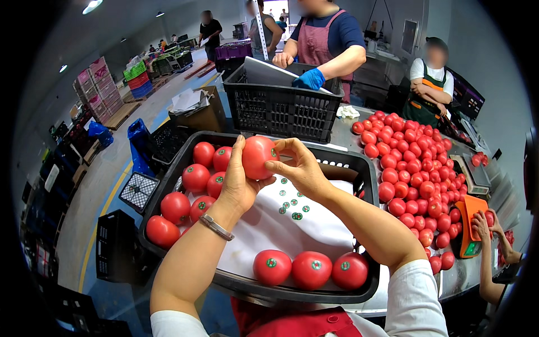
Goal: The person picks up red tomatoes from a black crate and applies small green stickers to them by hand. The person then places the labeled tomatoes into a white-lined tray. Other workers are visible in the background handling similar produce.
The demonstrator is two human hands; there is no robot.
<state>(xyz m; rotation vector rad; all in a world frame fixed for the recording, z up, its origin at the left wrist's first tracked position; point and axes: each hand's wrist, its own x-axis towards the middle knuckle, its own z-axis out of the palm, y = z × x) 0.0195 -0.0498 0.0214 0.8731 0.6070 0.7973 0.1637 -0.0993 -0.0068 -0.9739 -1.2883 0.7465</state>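
Observation:
A large red tomato (257, 158) is held up over a black plastic crate (374, 227). My left hand (238, 183) grips it from the left and below. At its right side, the thumb and fingertips of my right hand (301, 166) touch the skin by a small green sticker. White paper (290, 236) lines the crate, and several loose round green stickers (297, 216) lie on it. Tomatoes (196, 178) fill the crate's left side, many with a green sticker showing. Along the near edge sit three stickered tomatoes (311, 269).
A heap of tomatoes (414, 168) covers the metal table at right, beside an orange scale (469, 210) where another person's hands hold a tomato. Across the table, a person with a blue glove (310, 80) reaches into a tall black crate (282, 109). More crates (120, 248) stand at left.

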